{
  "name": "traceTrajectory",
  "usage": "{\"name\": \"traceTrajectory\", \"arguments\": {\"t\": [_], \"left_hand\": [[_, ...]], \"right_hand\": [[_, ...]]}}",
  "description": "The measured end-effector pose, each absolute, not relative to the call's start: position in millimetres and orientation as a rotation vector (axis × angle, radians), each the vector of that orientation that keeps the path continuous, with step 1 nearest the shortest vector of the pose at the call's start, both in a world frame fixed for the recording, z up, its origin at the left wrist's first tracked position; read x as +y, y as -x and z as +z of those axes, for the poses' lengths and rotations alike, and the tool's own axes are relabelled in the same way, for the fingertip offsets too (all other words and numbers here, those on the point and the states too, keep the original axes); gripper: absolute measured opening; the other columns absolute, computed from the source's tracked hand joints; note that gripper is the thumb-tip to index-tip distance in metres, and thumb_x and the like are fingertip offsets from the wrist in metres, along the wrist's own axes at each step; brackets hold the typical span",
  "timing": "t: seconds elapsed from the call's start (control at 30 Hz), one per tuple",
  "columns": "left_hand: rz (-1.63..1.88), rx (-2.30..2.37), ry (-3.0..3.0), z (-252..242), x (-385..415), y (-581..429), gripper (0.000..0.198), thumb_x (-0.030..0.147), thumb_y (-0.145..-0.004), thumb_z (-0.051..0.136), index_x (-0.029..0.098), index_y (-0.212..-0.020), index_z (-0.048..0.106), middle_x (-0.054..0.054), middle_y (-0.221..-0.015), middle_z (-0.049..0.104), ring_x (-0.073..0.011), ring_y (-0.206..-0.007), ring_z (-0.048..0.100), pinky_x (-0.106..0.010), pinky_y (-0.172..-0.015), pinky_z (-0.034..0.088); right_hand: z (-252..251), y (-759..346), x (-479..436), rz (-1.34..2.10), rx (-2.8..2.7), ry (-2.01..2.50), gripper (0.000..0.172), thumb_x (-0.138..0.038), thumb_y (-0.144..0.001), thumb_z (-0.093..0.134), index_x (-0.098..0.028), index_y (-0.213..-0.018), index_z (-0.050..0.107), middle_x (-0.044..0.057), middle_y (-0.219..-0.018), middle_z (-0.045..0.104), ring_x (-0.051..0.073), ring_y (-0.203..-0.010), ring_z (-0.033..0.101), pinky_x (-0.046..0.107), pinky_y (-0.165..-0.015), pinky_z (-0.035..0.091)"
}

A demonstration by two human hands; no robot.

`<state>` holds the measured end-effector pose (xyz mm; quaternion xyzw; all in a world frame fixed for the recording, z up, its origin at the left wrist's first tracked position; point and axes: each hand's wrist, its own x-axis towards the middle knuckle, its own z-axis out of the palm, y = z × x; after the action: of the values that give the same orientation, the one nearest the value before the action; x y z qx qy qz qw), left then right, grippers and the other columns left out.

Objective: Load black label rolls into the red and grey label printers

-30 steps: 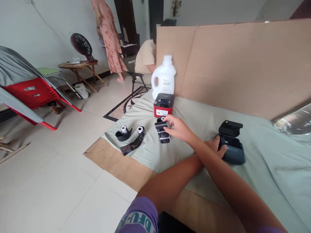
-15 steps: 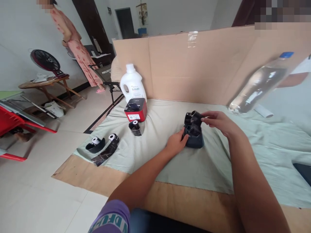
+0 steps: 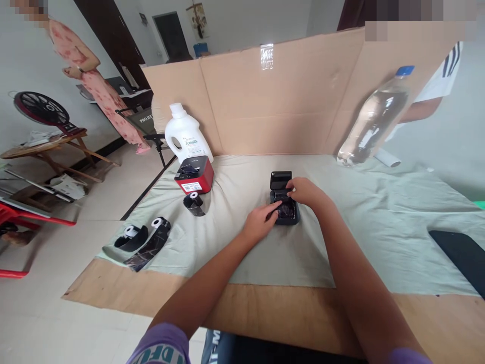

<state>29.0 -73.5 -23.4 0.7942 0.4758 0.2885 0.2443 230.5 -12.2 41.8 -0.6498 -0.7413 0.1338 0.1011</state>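
A small dark label printer (image 3: 289, 220) stands on the cloth with its lid (image 3: 281, 180) tipped up. In its bay lies a black marbled paper roll (image 3: 285, 209). My left hand (image 3: 259, 222) grips the printer's left side, its index finger reaching over the bay. From the right, my right hand (image 3: 306, 192) bends its fingers in a pinch at the paper near the lid hinge; the fingertips are partly hidden. Farther left lie three loose dark rolls with white cores: one roll (image 3: 194, 204) by a red-and-black box, another roll (image 3: 132, 239), and a partly unrolled strip (image 3: 148, 249).
Behind the red-and-black box (image 3: 195, 177) stands a white jug (image 3: 187, 135). A clear bottle (image 3: 373, 121) leans on the cardboard screen (image 3: 273, 111), near a white tube (image 3: 387, 157). A dark flat object (image 3: 458, 258) lies at right. Two other people are beyond the table.
The paper roll that my right hand held above the printer now sits down in the bay. My right hand has lowered to the hinge side. The head view has shifted right.
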Motion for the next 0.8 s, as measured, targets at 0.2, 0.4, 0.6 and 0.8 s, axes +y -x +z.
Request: {"name": "traceTrajectory", "arguments": {"t": [0.2,0.4,0.6,0.8], "left_hand": [[0.709,1.33,-2.183,-19.9,-74.5,-29.9,0.045,0.035,-0.1,0.043,0.032,-0.143,0.058,0.001,-0.076,0.07,-0.015,-0.067,0.06,-0.025,-0.07,0.05],[0.759,1.289,-2.258,-24.0,-75.8,-30.3,0.045,0.032,-0.099,0.047,0.033,-0.143,0.058,0.001,-0.076,0.07,-0.0138,-0.067,0.061,-0.024,-0.071,0.049],[0.801,1.265,-2.264,-26.4,-77.5,-30.7,0.041,0.03,-0.098,0.048,0.033,-0.137,0.064,0.0,-0.091,0.076,-0.0135,-0.072,0.064,-0.024,-0.073,0.049],[0.827,1.238,-2.275,-27.4,-76.8,-30.7,0.041,0.028,-0.098,0.049,0.032,-0.136,0.065,0.0,-0.092,0.078,-0.0128,-0.072,0.065,-0.023,-0.072,0.049]], "right_hand": [[32.5,-222.5,-15.6,0.377,-2.155,1.976,0.027,-0.017,-0.079,0.067,-0.018,-0.104,0.077,0.015,-0.12,0.065,0.024,-0.096,0.068,0.032,-0.085,0.05],[32.0,-222.2,-15.7,0.426,-2.143,1.985,0.029,-0.018,-0.078,0.068,-0.021,-0.106,0.078,0.014,-0.118,0.065,0.023,-0.095,0.067,0.033,-0.088,0.049],[32.2,-217.9,-16.6,0.585,-2.166,1.991,0.037,-0.022,-0.083,0.069,-0.022,-0.119,0.076,0.015,-0.126,0.062,0.023,-0.097,0.063,0.033,-0.091,0.049],[47.6,-204.8,-27.2,0.363,-2.114,2.043,0.034,-0.018,-0.084,0.064,-0.021,-0.118,0.071,0.017,-0.13,0.055,0.027,-0.095,0.062,0.037,-0.083,0.049]]}}
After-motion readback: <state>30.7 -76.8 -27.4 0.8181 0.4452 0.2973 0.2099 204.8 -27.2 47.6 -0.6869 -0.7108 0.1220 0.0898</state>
